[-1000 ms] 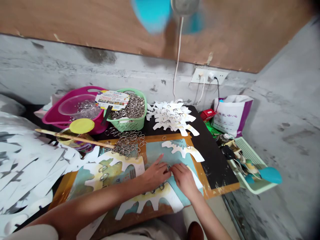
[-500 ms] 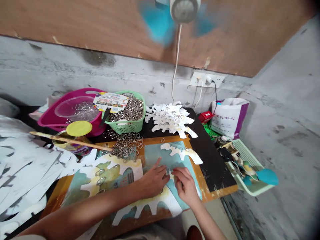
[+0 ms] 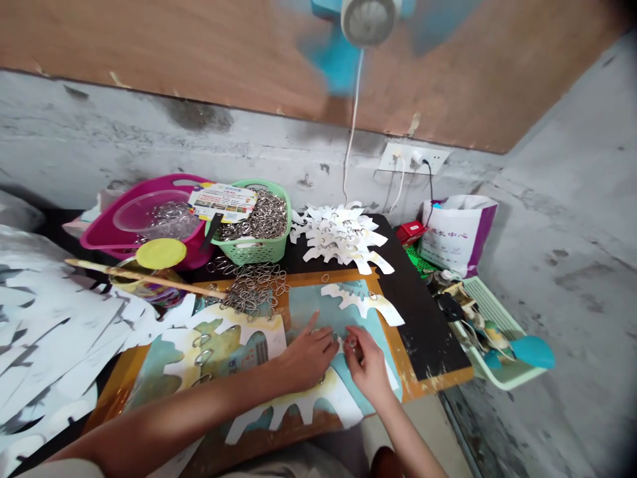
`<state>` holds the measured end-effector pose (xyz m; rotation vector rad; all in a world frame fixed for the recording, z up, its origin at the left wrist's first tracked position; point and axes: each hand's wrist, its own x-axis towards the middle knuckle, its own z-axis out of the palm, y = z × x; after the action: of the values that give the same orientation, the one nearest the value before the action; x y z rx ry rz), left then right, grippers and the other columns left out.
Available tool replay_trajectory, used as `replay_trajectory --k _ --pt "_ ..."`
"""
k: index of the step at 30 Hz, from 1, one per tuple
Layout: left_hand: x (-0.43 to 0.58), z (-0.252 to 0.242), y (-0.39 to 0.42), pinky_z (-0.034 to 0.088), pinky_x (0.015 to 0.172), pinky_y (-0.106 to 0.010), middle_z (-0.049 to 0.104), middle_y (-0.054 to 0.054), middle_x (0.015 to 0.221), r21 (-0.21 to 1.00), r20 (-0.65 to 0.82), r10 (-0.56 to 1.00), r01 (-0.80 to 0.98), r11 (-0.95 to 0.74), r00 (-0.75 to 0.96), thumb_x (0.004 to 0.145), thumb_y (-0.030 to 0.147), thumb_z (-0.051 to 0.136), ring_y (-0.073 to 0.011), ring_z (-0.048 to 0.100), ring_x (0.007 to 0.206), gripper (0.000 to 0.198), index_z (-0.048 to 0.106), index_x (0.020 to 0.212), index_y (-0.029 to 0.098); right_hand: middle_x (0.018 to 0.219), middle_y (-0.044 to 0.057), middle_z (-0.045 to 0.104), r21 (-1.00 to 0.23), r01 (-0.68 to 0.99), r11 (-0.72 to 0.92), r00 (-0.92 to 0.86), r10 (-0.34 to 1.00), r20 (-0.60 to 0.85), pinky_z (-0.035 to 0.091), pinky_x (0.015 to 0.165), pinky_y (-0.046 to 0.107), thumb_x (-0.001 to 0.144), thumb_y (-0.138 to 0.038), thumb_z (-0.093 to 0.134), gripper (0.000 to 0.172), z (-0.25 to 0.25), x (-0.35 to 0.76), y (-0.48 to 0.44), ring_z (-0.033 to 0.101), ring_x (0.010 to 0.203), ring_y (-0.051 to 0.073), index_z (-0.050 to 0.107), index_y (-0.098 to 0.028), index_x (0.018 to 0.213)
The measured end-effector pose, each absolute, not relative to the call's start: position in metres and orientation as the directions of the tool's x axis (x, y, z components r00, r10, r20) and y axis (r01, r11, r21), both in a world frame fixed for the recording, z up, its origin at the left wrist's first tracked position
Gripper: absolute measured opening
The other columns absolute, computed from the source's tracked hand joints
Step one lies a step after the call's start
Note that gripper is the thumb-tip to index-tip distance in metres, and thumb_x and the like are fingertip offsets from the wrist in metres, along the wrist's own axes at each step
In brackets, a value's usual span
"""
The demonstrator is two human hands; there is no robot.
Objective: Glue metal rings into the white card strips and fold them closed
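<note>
My left hand (image 3: pixel 309 358) lies over a scalloped white cut-out piece (image 3: pixel 331 398) with yellowish smears, one finger stretched away from the others. Close to its fingertips is a small metal ring (image 3: pixel 335 336). Opposite it, my right hand (image 3: pixel 369 365) has thumb and forefinger pinched on a metal ring (image 3: pixel 353 343), just above the light-blue work surface (image 3: pixel 308 305). Another white cut-out (image 3: pixel 365 302) carrying rings lies beyond the hands. To the left, a further smeared cut-out (image 3: pixel 199 348) has several rings along it. Part of the piece between my hands is hidden by the fingers.
Loose metal rings (image 3: pixel 256 285) lie before a green basket (image 3: pixel 259 251) filled with rings. A pink basin (image 3: pixel 107 229), a stick (image 3: pixel 144 275) across a can, and white cut-outs (image 3: pixel 44 332) are leftward. Stacked pieces (image 3: pixel 343 236) lie behind; a pale-green tray (image 3: pixel 517 382) stands right.
The fingertips of my right hand have drawn slightly back toward me, and a ring now shows between them. My left hand stays nearly in place.
</note>
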<state>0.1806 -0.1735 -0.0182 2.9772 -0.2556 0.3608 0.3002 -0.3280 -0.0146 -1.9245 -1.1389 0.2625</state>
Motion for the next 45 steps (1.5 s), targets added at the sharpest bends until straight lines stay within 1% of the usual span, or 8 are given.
replay_trajectory --k 6,16,20,25,28,32,37,45 --pt "0.177 -0.022 -0.172 0.006 0.116 -0.065 0.066 -0.011 0.098 0.083 0.259 -0.166 -0.193 -0.978 0.951 0.083 0.018 0.057 -0.0288 0.055 0.112 0.030 0.060 0.113 0.015 0.091 0.007 0.051 -0.685 0.669 -0.288 0.584 0.774 0.245 0.051 0.072 0.032 0.087 -0.016 0.052 0.012 -0.017 0.299 -0.315 0.057 0.080 0.020 0.064 -0.018 0.086" --pt "0.176 -0.016 -0.170 0.002 0.118 -0.061 0.066 -0.011 0.101 0.127 0.203 -0.169 -0.197 -0.972 0.964 0.082 0.015 0.057 -0.0282 0.055 0.115 0.029 0.059 0.111 0.014 0.087 0.006 0.050 -0.759 0.552 -0.345 0.678 0.715 0.168 0.049 0.063 0.031 0.087 -0.014 0.051 0.014 -0.019 0.289 -0.322 0.054 0.069 0.018 0.056 -0.019 0.076" --pt "0.175 -0.016 -0.170 0.002 0.118 -0.062 0.066 -0.012 0.103 0.125 0.210 -0.184 -0.213 -0.969 0.960 0.085 0.015 0.055 -0.0293 0.054 0.116 0.036 0.055 0.121 0.013 0.086 0.008 0.048 -0.602 0.652 -0.461 0.683 0.702 0.202 0.049 0.075 0.039 0.079 -0.008 0.052 0.016 -0.017 0.288 -0.315 0.053 0.080 0.024 0.048 -0.021 0.071" --pt "0.175 -0.016 -0.171 0.004 0.118 -0.064 0.066 -0.011 0.100 0.115 0.207 -0.190 -0.217 -0.969 0.960 0.087 0.018 0.056 -0.0295 0.054 0.115 0.035 0.056 0.121 0.013 0.093 0.011 0.050 -0.394 0.762 -0.513 0.616 0.763 0.197 0.042 0.068 0.040 0.067 -0.003 0.057 0.027 -0.005 0.294 -0.305 0.045 0.077 0.026 0.048 -0.020 0.085" --pt "0.172 -0.019 -0.171 0.003 0.117 -0.064 0.065 -0.014 0.105 0.090 0.222 -0.198 -0.223 -0.971 0.955 0.088 0.019 0.056 -0.0306 0.051 0.120 0.038 0.055 0.125 0.010 0.092 0.011 0.052 -0.320 0.821 -0.473 0.534 0.835 0.134 0.037 0.068 0.038 0.067 -0.002 0.057 0.026 0.000 0.301 -0.304 0.043 0.080 0.027 0.050 -0.021 0.084" --pt "0.168 -0.023 -0.171 0.004 0.117 -0.064 0.063 -0.016 0.116 0.053 0.248 -0.213 -0.233 -0.971 0.945 0.090 0.022 0.053 -0.0312 0.049 0.123 0.040 0.053 0.128 0.009 0.090 0.009 0.054 -0.409 0.798 -0.443 0.495 0.869 0.025 0.035 0.069 0.035 0.075 -0.005 0.056 0.015 0.002 0.308 -0.306 0.044 0.084 0.026 0.054 -0.020 0.077" --pt "0.169 -0.020 -0.172 0.004 0.118 -0.063 0.064 -0.015 0.114 0.079 0.239 -0.205 -0.229 -0.970 0.949 0.090 0.026 0.055 -0.0310 0.050 0.121 0.040 0.053 0.127 0.010 0.083 0.005 0.057 -0.492 0.758 -0.429 0.502 0.865 0.019 0.038 0.075 0.032 0.076 -0.002 0.055 0.018 0.003 0.310 -0.309 0.049 0.085 0.022 0.055 -0.019 0.074" --pt "0.183 -0.020 -0.168 0.005 0.119 -0.057 0.067 -0.006 0.085 0.150 0.259 -0.133 -0.175 -0.973 0.957 0.083 0.007 0.053 -0.0228 0.061 0.097 0.014 0.061 0.091 0.015 0.087 0.008 0.058 -0.473 0.707 -0.527 0.602 0.799 0.009 0.035 0.071 0.030 0.076 -0.001 0.051 0.018 0.013 0.294 -0.303 0.052 0.084 0.024 0.055 -0.018 0.077"
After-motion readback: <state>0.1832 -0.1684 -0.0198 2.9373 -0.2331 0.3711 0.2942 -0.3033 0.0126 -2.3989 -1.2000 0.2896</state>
